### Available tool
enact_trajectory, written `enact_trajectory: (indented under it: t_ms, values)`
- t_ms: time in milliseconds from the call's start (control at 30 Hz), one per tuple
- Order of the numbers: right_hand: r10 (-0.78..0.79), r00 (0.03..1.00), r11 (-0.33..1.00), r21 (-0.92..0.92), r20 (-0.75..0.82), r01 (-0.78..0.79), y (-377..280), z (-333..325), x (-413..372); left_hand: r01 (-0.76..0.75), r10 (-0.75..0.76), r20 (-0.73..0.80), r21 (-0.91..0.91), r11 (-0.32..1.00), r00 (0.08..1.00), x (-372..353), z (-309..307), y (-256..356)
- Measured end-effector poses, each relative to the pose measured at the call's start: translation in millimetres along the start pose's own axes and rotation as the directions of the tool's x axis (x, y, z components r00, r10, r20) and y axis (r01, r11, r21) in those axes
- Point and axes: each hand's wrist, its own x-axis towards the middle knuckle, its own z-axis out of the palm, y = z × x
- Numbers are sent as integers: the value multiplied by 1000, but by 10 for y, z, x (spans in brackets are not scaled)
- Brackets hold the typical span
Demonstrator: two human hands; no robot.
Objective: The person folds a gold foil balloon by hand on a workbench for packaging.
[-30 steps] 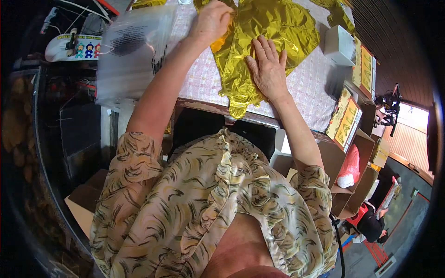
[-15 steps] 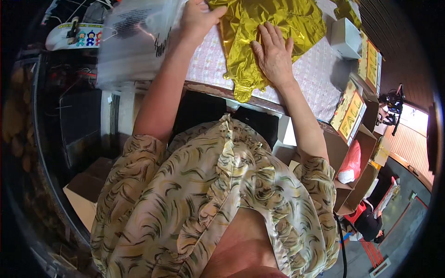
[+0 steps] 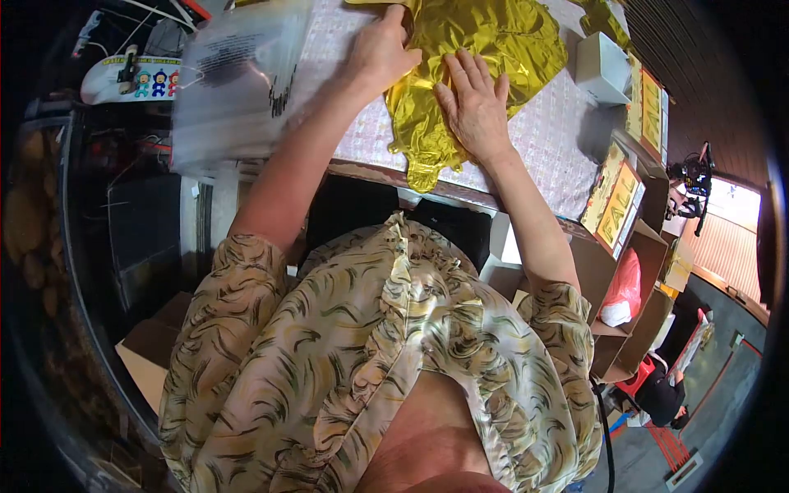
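Note:
A flat, wrinkled gold foil balloon (image 3: 526, 49) lies on the cloth-covered table, with a narrow tab hanging toward the near edge. Along its left side, my left hand (image 3: 382, 57) is closed on the foil, fingers curled and thumb against it; the fingertips are partly hidden. My right hand (image 3: 478, 111) rests flat on the middle of the foil, fingers spread slightly, holding nothing.
Clear plastic bags (image 3: 238, 90) lie left of the foil. A white box (image 3: 602, 70) and cartons marked "FALL" (image 3: 618, 201) stand at the right. Lower right are a pink bag (image 3: 625, 283) and another person (image 3: 660, 394) farther off.
My left hand has moved right and slightly nearer, along the foil's left side. My right hand stays flat on the foil, shifted slightly left. The foil's left edge has changed shape.

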Motion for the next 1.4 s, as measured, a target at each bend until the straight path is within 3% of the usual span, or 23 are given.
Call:
enact_trajectory:
  t_ms: [67,167,233,300,333,367,400,433,467,533,667,733,833,1233,1400]
  values:
    - [2,1000,1000,-1,0,-2,-8,-5,-3,-117,125,-71,102,988,990,-15,66,109]
    - [2,1000,1000,5,5,-2,-2,7,1,-168,167,20,158,973,986,-20,62,265]
    - [5,1000,1000,-13,11,-4,-1,13,-6,-235,244,-41,153,960,969,25,158,221]
    - [8,1000,1000,-18,12,-8,-29,-22,1,-300,293,121,40,953,948,85,73,334]
    - [11,1000,1000,-18,23,-10,-38,-35,7,-213,181,324,67,975,929,143,8,382]
    - [13,999,1000,-19,33,-12,-42,-44,16,-217,184,322,68,974,929,193,76,297]
    - [12,999,1000,-21,30,-12,-42,-41,19,-424,406,216,45,905,888,271,207,127]
    - [15,999,1000,-16,29,-15,-40,-28,13,-611,605,105,45,790,789,351,280,13]
    - [18,999,1000,-11,29,-18,-39,-25,9,-614,607,104,46,788,788,413,239,-8]
    - [22,999,1000,-17,29,-22,-38,-28,9,-720,706,167,44,692,689,541,145,-59]
    - [22,999,1000,-15,36,-21,-47,-53,22,-718,702,168,71,692,693,733,217,-188]
    - [18,999,1000,-15,40,-18,-60,-65,10,-747,745,153,-55,662,649,800,339,-232]
    - [22,998,1000,-5,56,-22,-60,-67,19,-760,751,143,18,650,645,767,326,-168]
    - [43,993,999,-6,106,-43,-74,-95,31,-718,721,91,-71,692,687,862,314,-189]
    - [39,995,999,8,94,-40,-77,-102,29,-631,642,156,-116,767,751,1080,294,-260]
